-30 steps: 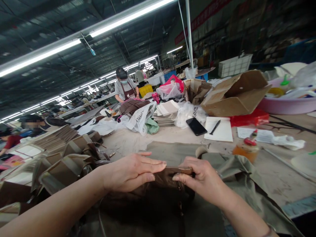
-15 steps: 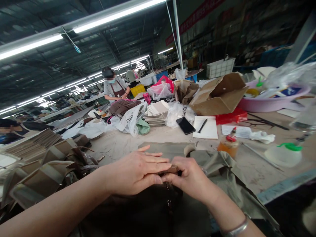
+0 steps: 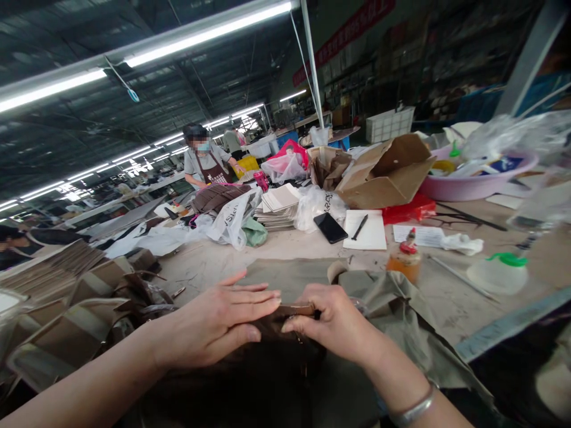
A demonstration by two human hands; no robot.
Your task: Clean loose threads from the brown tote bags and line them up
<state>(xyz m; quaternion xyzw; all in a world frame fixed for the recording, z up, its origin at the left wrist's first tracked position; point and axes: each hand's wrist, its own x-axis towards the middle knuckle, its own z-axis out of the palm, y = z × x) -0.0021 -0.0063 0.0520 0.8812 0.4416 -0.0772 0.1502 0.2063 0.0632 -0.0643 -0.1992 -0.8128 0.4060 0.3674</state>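
Note:
Low in the middle of the head view is a dark bag-like piece (image 3: 250,386) with a brown top edge (image 3: 295,310) and small metal fittings. My right hand (image 3: 332,321) pinches that brown edge between thumb and bent fingers. Flat and stretched out, my left hand (image 3: 218,324) lies at the left part of the edge, thumb apart from the fingers. Grey-green cloth (image 3: 397,306) spreads out from the piece to the right, and more of it (image 3: 285,272) lies flat behind my hands. The underside of the piece is in shadow.
Several brown bag parts (image 3: 66,339) are piled at left. Behind lie a phone (image 3: 330,228), a pen (image 3: 359,227) on white paper, and an open carton (image 3: 388,172). An amber bottle (image 3: 404,261) and a green-capped bottle (image 3: 497,274) stand right. A co-worker (image 3: 209,160) stands farther back.
My left hand has slid left along the brown edge, away from my right hand, which keeps its pinch. The co-worker in the back has stretched out an arm.

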